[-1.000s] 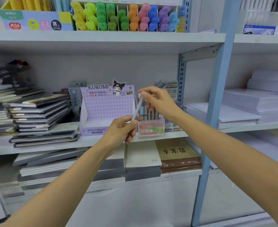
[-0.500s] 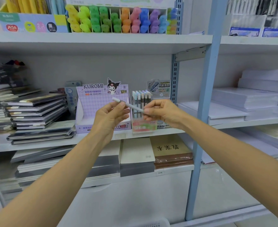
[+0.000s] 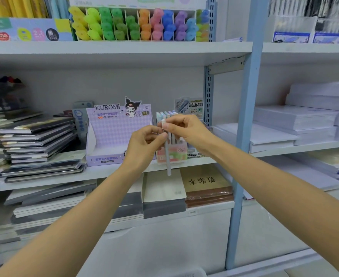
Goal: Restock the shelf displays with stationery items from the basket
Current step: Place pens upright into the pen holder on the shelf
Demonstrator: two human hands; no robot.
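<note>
At centre view, a white metal shelving bay fills the scene, divided by a light blue upright post (image 3: 246, 116) at 3 o'clock of the hands. The middle shelf (image 3: 44, 177) carries the working area; the upper shelf (image 3: 104, 48) runs across at 12 o'clock.

The pale blue pen (image 3: 167, 160) is held nearly upright in front of the middle shelf edge, white end uppermost, with its lower end hanging past the shelf lip.
- The right hand (image 3: 186, 130) pinches the top end between thumb and forefinger. Its other fingers are curled.
- The left hand (image 3: 144, 144) has its fingers curled and clamps the barrel just below the right hand's grip.

Directly behind the pen stands the Fruit Soda pen box (image 3: 176, 154), with pens upright inside. Both hands partly cover it.

Surrounding items:
- The Kuromi display box (image 3: 114, 132) stands just beside the pen box at 9 o'clock, with its tray partly hidden by the left hand.
- A carded refill pack (image 3: 189, 106) stands against the back wall at 1 o'clock.
- A slanted stack of dark notebooks (image 3: 36, 144) lies further out at 9 o'clock.
- A highlighter rack (image 3: 136, 25), sorted yellow through purple, sits on the upper shelf at 12 o'clock.
- White paper reams (image 3: 292, 118) are stacked beyond the post at 3 o'clock.
- A brown-covered pad (image 3: 204, 182) and a pale notebook (image 3: 164, 186) lie side by side on the shelf below, at 6 o'clock.
</note>
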